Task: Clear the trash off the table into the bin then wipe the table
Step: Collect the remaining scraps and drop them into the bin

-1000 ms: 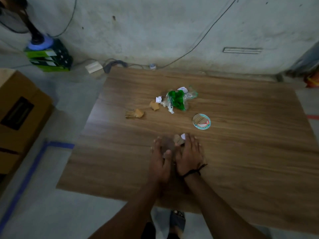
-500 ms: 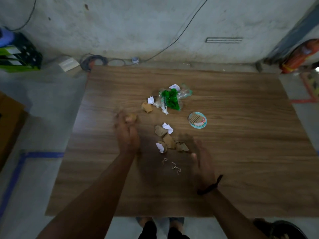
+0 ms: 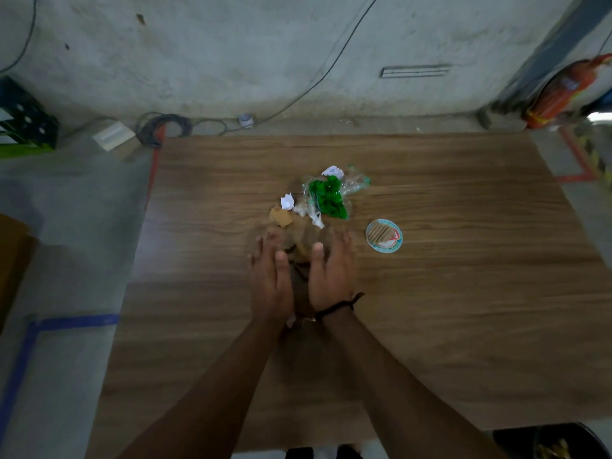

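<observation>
The trash sits mid-table on the wood-grain table (image 3: pixel 463 293). It is small and crumpled: one bright green wrapper (image 3: pixel 326 197) bunched inside clear plastic, two white paper wads (image 3: pixel 332 170) (image 3: pixel 287 201) at its far and left sides, one torn brown card scrap (image 3: pixel 280 217) just beside the nearer wad, and one round lid (image 3: pixel 384 235) with a teal rim lying flat, apart to the right. Nearer the person, the left hand (image 3: pixel 270 279) and right hand (image 3: pixel 331 273) stand on edge with fingers straight, palms facing each other, wrists nearly touching. They flank a heap of brownish scraps (image 3: pixel 299 248) too blurred to count. A black cord (image 3: pixel 334 308) circles the right wrist.
</observation>
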Demonstrator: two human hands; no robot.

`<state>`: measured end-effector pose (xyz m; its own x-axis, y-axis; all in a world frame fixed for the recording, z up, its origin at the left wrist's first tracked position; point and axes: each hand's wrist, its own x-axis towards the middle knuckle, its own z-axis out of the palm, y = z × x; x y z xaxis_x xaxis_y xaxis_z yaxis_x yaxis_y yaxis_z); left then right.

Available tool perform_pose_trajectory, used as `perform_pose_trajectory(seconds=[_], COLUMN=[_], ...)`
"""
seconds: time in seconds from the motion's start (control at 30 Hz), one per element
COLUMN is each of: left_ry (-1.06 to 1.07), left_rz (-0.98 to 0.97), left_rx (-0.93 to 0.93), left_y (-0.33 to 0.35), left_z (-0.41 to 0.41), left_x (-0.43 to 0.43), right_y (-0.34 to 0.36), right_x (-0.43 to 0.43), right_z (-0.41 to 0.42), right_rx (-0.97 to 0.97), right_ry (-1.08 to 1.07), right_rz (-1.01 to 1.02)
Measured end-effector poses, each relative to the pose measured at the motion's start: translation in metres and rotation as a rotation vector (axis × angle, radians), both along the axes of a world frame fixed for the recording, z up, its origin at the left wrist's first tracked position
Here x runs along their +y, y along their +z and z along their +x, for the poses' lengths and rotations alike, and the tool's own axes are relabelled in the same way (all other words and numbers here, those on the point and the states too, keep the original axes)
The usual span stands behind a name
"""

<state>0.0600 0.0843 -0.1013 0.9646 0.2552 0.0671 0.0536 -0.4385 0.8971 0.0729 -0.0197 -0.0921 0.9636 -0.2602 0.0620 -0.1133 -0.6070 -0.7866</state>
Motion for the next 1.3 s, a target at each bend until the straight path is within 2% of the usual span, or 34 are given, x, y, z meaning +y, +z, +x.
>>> perform_pose_trajectory(seconds=[0.1,0.23,0.33,0.47,0.57,0.63,0.83,0.97,1.1,1.23,1.3], left_ry=[0.084,0.094,-0.047,-0.236,-0.269,-0.274,-0.327,-0.332,-0.214,0.061,0.112], left_rz=[0.075,0.052,0.02,0.043,-0.059,-0.093,-0.038,0.113,0.083,0.152,0.151], left_rx=[-0.004,0.044,0.089,0.167,0.305,0.334,0.209,0.075,-0.089,0.0,0.064], left_y=[0.004,0.008,0.016,0.019,0.012,0.005,0.013,0.022,0.026,0.009,0.004], left_z=[0.007,0.03,0.069,0.116,0.135,0.135,0.089,0.051,0.015,-0.012,-0.021], left_x=[0.018,0.037,0.041,0.024,0.011,0.004,-0.003,0.005,0.011,0.009,0.0], right_y=[0.015,0.044,0.063,0.054,0.042,0.033,0.015,0.022,0.039,0.03,0.019], right_x=[-0.038,-0.09,-0.097,-0.077,-0.067,-0.066,-0.085,-0.106,-0.128,-0.154,-0.156], right_z=[0.023,0.091,0.147,0.188,0.19,0.181,0.12,0.08,0.064,0.072,0.078], right_rx=[-0.098,-0.067,0.079,0.281,0.378,0.377,0.137,0.009,-0.007,-0.012,0.084], right_ry=[-0.074,-0.09,0.167,0.508,0.593,0.634,0.652,0.674,0.473,0.29,0.282], right_rz=[0.072,0.098,-0.074,-0.341,-0.301,-0.311,-0.301,-0.248,-0.06,0.0,0.063])
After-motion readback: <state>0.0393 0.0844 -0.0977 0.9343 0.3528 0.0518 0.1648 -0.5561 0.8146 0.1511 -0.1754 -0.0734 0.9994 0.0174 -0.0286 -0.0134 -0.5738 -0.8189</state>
